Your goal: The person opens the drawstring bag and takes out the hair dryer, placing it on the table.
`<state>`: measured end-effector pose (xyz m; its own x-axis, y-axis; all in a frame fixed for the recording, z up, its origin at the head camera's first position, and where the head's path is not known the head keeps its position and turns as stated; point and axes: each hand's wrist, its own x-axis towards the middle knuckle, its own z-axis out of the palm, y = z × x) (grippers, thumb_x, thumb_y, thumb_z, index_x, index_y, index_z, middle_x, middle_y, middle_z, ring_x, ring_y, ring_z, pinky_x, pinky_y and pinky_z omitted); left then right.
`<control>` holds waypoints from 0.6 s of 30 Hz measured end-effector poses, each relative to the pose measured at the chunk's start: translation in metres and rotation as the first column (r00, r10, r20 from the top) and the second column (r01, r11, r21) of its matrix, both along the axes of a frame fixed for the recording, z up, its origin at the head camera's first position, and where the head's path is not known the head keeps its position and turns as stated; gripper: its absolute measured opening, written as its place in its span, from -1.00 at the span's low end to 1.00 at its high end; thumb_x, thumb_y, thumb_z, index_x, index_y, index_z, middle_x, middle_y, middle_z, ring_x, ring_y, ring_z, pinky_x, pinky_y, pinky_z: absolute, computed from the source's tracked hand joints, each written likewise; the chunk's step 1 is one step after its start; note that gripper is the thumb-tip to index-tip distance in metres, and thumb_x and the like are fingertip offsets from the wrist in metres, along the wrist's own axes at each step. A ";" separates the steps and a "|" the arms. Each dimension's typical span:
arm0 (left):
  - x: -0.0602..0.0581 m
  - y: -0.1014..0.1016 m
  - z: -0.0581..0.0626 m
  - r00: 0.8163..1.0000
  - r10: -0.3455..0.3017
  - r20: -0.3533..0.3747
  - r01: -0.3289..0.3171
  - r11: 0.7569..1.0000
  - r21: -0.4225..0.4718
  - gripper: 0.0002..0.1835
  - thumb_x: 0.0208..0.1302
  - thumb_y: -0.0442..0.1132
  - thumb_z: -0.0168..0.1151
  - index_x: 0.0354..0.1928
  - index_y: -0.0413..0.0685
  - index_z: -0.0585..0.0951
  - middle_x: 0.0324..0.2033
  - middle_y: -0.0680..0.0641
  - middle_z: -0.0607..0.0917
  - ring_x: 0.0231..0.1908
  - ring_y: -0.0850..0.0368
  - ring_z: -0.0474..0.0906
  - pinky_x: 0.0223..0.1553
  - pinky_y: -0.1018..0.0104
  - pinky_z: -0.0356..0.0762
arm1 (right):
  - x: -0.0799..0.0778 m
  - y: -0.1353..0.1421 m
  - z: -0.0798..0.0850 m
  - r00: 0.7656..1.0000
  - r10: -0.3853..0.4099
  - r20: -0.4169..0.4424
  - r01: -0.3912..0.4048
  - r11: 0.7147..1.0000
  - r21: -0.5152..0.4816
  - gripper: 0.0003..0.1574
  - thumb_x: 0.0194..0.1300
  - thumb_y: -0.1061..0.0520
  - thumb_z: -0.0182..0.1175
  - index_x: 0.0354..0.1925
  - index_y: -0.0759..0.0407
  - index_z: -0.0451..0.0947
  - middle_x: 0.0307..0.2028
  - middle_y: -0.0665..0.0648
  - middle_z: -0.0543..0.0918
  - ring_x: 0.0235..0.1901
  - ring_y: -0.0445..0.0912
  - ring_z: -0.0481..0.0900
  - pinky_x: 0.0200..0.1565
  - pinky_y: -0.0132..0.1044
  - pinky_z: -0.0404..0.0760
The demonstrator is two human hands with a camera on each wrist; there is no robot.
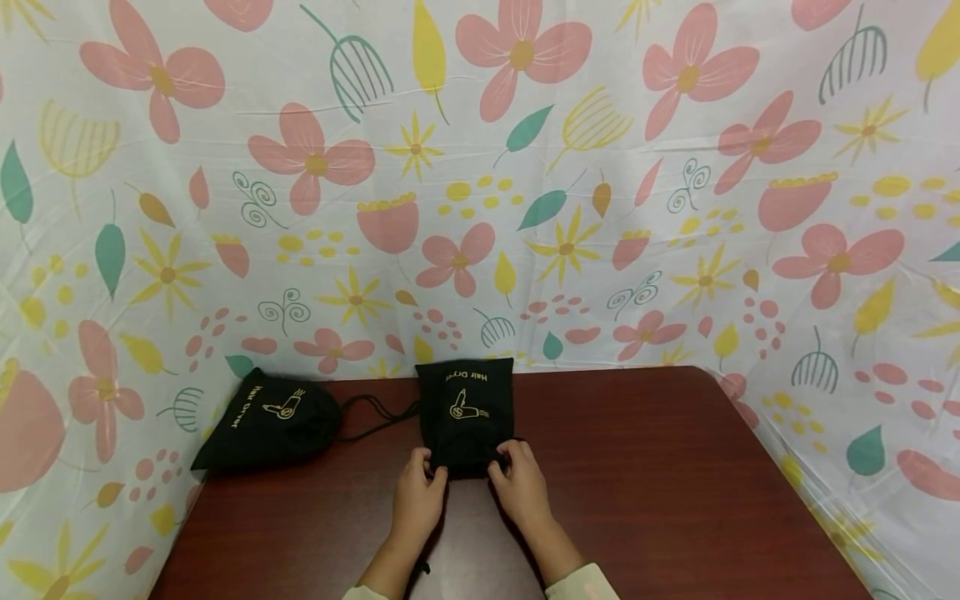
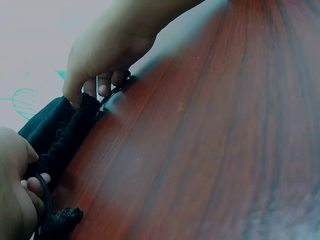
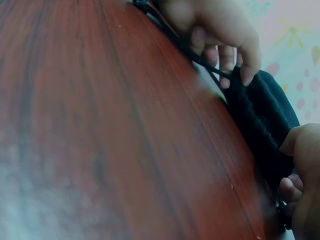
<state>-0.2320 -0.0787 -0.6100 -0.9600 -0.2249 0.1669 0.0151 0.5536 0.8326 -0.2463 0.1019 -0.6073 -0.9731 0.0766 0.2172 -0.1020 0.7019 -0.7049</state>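
Note:
A black drawstring bag (image 1: 467, 417) printed "Hair Dryer" with a dryer drawing lies on the table, its mouth side toward me. My left hand (image 1: 420, 498) pinches the near left corner of the mouth. At the opposite corner, my right hand (image 1: 522, 490) pinches the fabric between thumb and fingers. The left wrist view shows the bag's ruched mouth edge (image 2: 65, 137) stretched between both hands. A black drawcord (image 3: 192, 54) runs past the left hand's fingers in the right wrist view. What the bag contains is hidden.
Another black "Hair Dryer" bag (image 1: 281, 425) lies at the left, looking fuller, with its cords (image 1: 378, 408) reaching toward the first bag. Both rest on a reddish-brown wooden table (image 1: 637, 492). A flower-patterned sheet (image 1: 585, 275) hangs behind the table and at its sides.

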 end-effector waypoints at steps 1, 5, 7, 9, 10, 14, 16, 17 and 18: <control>0.000 0.000 0.000 1.000 0.001 -0.001 -0.001 1.000 -0.007 -0.74 0.25 -0.19 0.23 -0.05 -0.04 0.51 -0.40 0.06 0.54 -0.50 0.32 0.39 -0.43 0.42 0.36 | 0.000 0.000 0.000 1.000 -0.001 0.005 0.001 1.000 -0.002 -0.83 0.25 0.05 0.22 -0.17 -0.04 0.49 -0.24 -0.07 0.46 -0.47 -0.29 0.35 -0.41 -0.43 0.37; 0.001 0.001 0.002 1.000 -0.010 0.000 0.010 1.000 -0.016 -0.72 0.25 -0.17 0.21 -0.01 -0.04 0.52 -0.37 0.06 0.56 -0.47 0.29 0.41 -0.42 0.40 0.38 | 0.000 0.001 0.002 1.000 -0.003 0.021 0.003 1.000 -0.004 -0.82 0.27 0.02 0.21 -0.15 -0.04 0.49 -0.21 -0.06 0.47 -0.48 -0.28 0.34 -0.41 -0.44 0.37; 0.002 0.002 0.002 1.000 -0.016 0.006 0.016 1.000 -0.024 -0.71 0.25 -0.17 0.21 0.00 -0.04 0.52 -0.36 0.06 0.56 -0.46 0.28 0.40 -0.41 0.40 0.38 | 0.001 0.002 0.003 1.000 0.000 0.026 0.000 1.000 0.001 -0.81 0.28 0.01 0.20 -0.13 -0.04 0.49 -0.20 -0.06 0.47 -0.48 -0.28 0.34 -0.41 -0.44 0.37; 0.002 0.002 0.002 1.000 -0.019 0.011 0.019 0.999 -0.043 -0.70 0.25 -0.16 0.22 0.00 -0.03 0.52 -0.35 0.05 0.57 -0.46 0.27 0.39 -0.42 0.40 0.36 | 0.001 0.002 0.003 1.000 0.001 0.032 -0.001 1.000 0.006 -0.81 0.30 0.00 0.19 -0.12 -0.04 0.49 -0.19 -0.06 0.47 -0.48 -0.28 0.34 -0.41 -0.44 0.36; 0.003 0.002 0.002 1.000 -0.019 0.012 0.020 0.998 -0.055 -0.70 0.24 -0.16 0.22 0.00 -0.03 0.52 -0.35 0.05 0.57 -0.47 0.28 0.39 -0.43 0.40 0.36 | 0.002 0.002 0.004 0.999 0.003 0.033 -0.003 1.000 0.005 -0.80 0.30 0.00 0.19 -0.11 -0.04 0.49 -0.19 -0.05 0.47 -0.48 -0.28 0.34 -0.42 -0.43 0.36; 0.004 0.001 0.002 1.000 -0.015 0.001 0.015 0.995 -0.094 -0.70 0.20 -0.16 0.24 -0.02 -0.01 0.53 -0.37 0.06 0.58 -0.51 0.28 0.36 -0.48 0.42 0.34 | 0.003 0.003 0.004 0.999 -0.004 0.035 0.004 1.000 0.003 -0.81 0.31 0.02 0.18 -0.10 -0.04 0.50 -0.21 -0.06 0.46 -0.46 -0.26 0.34 -0.39 -0.41 0.37; 0.004 0.001 0.001 1.000 -0.013 -0.006 0.012 0.994 -0.107 -0.70 0.19 -0.16 0.25 -0.03 0.00 0.53 -0.38 0.08 0.57 -0.49 0.27 0.36 -0.48 0.42 0.32 | 0.003 0.003 0.004 0.999 -0.007 0.035 0.007 1.000 0.001 -0.81 0.31 0.03 0.17 -0.10 -0.04 0.51 -0.22 -0.06 0.46 -0.45 -0.25 0.35 -0.37 -0.40 0.37; 0.004 0.001 0.001 1.000 -0.013 -0.011 0.012 0.994 -0.112 -0.70 0.18 -0.16 0.25 -0.04 0.00 0.53 -0.38 0.08 0.57 -0.46 0.27 0.35 -0.47 0.43 0.32 | 0.003 0.002 0.004 0.999 -0.010 0.035 0.010 1.000 -0.003 -0.81 0.31 0.04 0.16 -0.09 -0.04 0.51 -0.23 -0.07 0.46 -0.44 -0.25 0.35 -0.36 -0.40 0.38; 0.004 0.001 0.001 1.000 -0.011 -0.016 0.009 0.993 -0.115 -0.70 0.18 -0.16 0.25 -0.04 0.00 0.53 -0.39 0.09 0.57 -0.44 0.26 0.35 -0.46 0.43 0.31 | 0.003 0.003 0.005 0.999 -0.011 0.035 0.011 1.000 -0.008 -0.81 0.31 0.04 0.16 -0.09 -0.04 0.51 -0.23 -0.07 0.46 -0.44 -0.25 0.35 -0.35 -0.40 0.38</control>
<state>-0.2285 -0.0773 -0.6090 -0.9589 -0.1932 0.2076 0.0350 0.6456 0.7628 -0.2434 0.1044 -0.6028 -0.9792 0.0893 0.1822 -0.0692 0.6972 -0.7135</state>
